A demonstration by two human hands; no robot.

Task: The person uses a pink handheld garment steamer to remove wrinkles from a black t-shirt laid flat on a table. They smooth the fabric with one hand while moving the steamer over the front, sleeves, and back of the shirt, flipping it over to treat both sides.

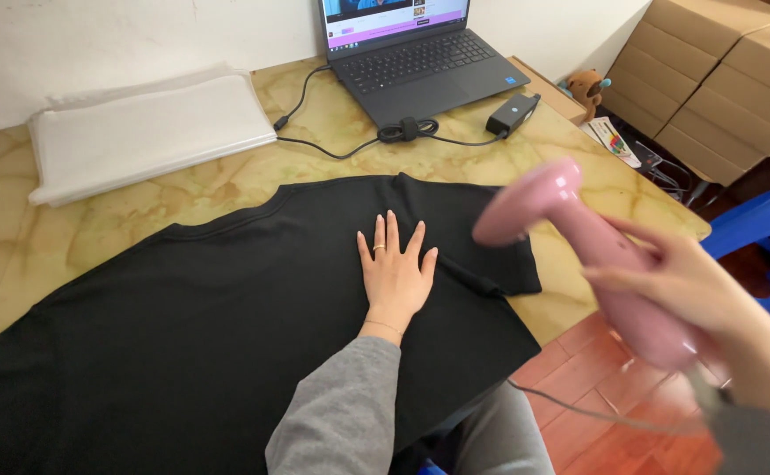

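The left hand [394, 273] is lying open and flat on the black shirt [227, 325] spread over the marble table [15, 246]. The right hand [702, 299] is gripping the pink steamer [579, 237], raised beside the shirt; steam may be burning the near fingers.

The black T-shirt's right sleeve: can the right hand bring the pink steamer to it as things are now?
Probably yes. The right hand holds the pink steamer just above the sleeve, nothing between them. The left hand lies flat on the black T-shirt, beside that sleeve.
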